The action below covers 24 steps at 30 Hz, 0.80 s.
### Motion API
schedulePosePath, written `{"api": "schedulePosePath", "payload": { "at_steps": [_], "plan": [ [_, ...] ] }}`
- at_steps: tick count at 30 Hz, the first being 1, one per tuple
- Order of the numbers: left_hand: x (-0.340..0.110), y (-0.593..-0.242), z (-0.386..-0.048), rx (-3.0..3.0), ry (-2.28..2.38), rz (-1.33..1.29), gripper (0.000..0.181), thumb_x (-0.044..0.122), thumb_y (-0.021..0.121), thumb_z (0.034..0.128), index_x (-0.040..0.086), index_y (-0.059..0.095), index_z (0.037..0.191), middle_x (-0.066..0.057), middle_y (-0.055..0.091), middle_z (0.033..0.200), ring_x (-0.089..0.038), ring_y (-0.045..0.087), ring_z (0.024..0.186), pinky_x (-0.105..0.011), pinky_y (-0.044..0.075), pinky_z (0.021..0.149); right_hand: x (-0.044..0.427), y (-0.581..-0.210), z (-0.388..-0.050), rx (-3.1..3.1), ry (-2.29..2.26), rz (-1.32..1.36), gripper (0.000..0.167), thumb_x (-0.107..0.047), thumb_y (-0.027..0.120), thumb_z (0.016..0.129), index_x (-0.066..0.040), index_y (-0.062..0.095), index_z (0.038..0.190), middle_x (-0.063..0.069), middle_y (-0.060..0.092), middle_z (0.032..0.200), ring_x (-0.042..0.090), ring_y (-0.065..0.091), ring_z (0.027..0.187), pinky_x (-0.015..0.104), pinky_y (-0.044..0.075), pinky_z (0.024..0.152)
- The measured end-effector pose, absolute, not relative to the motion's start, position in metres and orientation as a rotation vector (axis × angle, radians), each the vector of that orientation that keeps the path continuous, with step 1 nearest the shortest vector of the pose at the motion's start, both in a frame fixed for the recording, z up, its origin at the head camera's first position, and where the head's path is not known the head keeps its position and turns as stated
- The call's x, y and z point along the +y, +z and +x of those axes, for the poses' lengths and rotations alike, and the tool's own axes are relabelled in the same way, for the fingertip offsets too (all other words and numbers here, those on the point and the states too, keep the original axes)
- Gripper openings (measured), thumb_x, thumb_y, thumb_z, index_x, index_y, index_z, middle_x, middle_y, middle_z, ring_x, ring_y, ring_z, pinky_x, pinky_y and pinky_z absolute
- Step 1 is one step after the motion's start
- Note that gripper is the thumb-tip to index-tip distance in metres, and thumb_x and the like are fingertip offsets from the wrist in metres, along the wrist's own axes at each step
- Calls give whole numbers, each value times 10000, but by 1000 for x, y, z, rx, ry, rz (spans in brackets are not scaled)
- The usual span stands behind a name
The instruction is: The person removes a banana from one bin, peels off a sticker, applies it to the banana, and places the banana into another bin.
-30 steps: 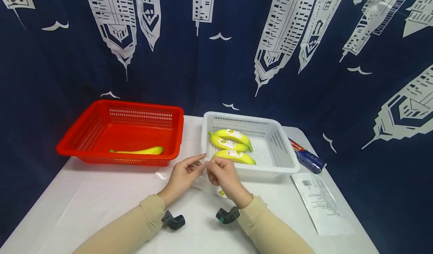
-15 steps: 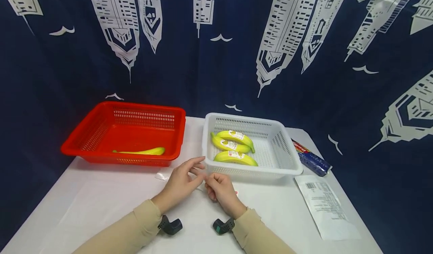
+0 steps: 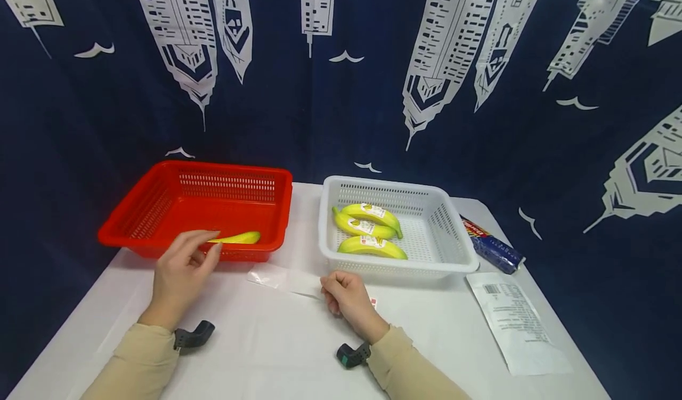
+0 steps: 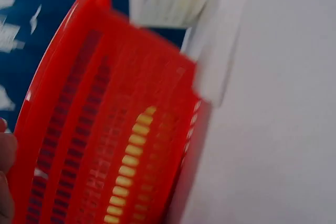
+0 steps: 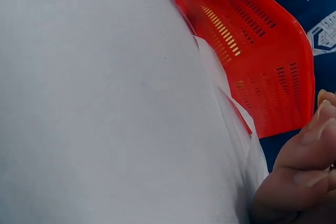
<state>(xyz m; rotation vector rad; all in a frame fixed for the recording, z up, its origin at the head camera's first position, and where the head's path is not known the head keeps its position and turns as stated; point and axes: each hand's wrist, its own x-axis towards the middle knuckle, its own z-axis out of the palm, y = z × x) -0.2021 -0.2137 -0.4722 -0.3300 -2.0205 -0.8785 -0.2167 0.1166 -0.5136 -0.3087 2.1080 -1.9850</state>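
Observation:
My left hand (image 3: 181, 276) reaches over the front rim of the red basket (image 3: 229, 181). Its thumb and index finger point toward a banana (image 3: 242, 238) lying inside, with a gap between them and nothing visible held. Part of that banana is behind the fingers. Fingertips of this hand (image 4: 5, 174) show at the left edge of the left wrist view. In front of the white basket (image 3: 426, 228), my right hand (image 3: 348, 302) pinches a white strip of label paper (image 3: 303, 285). A bit of printed label (image 3: 373, 302) shows beside the right hand. The strip (image 5: 254, 150) curls upward in the right wrist view.
Several bananas (image 3: 372, 245) with labels lie in the white basket. A clear plastic piece (image 3: 266, 276) sits by the strip's left end. At right are a blue and red packet (image 3: 492, 249) and a white printed sheet (image 3: 511, 323). A patterned dark curtain (image 3: 266, 122) hangs behind.
My left hand has left the right hand and moved left to the red basket. The right hand stays nearly in place with the strip, which is now more exposed.

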Motion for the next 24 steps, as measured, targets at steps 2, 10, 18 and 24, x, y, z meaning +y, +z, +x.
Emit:
{"api": "schedulePosePath", "payload": {
  "at_steps": [2,10,18,24],
  "plan": [
    [-225,-474,-202,-2012,-911,-266,357,-13,842,795,84,782,1134,-77,725,1081,81,537,650,-30,432,632,114,-508,-217,2126,-1950,-343,346,-200,618,1021,113,614,874,-2,552,629,97,464,487,215,383,447],
    [-241,-477,-205,-2089,-902,-176,206,60,833,842,113,798,1038,-19,737,955,139,491,662,-27,402,605,72,-478,-228,2080,-1911,-391,232,-115,539,1002,73,652,1080,136,760,878,118,641,533,224,502,514],
    [-239,-481,-207,-2080,-906,-167,181,57,850,822,114,805,988,-12,749,909,133,513,694,-17,420,653,20,-463,-240,1852,-2219,-77,345,-151,591,987,7,554,1291,234,754,1034,136,694,628,237,570,587],
    [-241,-478,-206,-2063,-881,-167,171,66,856,820,129,811,973,3,741,869,74,512,664,-39,404,617,5,-467,-242,1660,-2354,5,204,-96,639,987,9,580,1152,68,729,825,100,578,578,197,510,553]
  ]
}}
